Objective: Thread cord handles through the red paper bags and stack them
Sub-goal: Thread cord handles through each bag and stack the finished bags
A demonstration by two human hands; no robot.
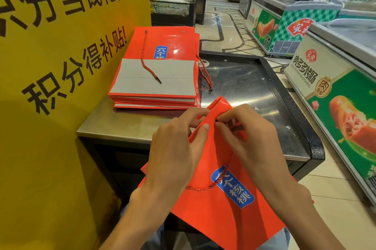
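The person held one flat red paper bag [221, 205] tilted above the lap, just off the near edge of the steel counter [122, 121]. The left hand [175, 152] pinched the bag's upper edge, thumb on the front face and fingers curled behind. The right hand [250, 137] pinched the dark tip of a red cord handle [205, 188] against the bag's top edge, close to the left thumb; whether the tip sat in a hole could not be told. From there the cord ran down the bag's front face, passed over the blue label [234, 186] and curved toward the left wrist.

On the counter's far left part, against the yellow sign board [61, 66], lay a stack of red bags [158, 78], flat and roughly squared. The top bag showed its grey folded bottom panel, and a loose red cord [144, 60] lay across it, its dark tip resting on the grey panel. Another cord [205, 72] hung off the stack's right side onto the bare steel. Chest freezers [284, 24] lined the aisle to the right.
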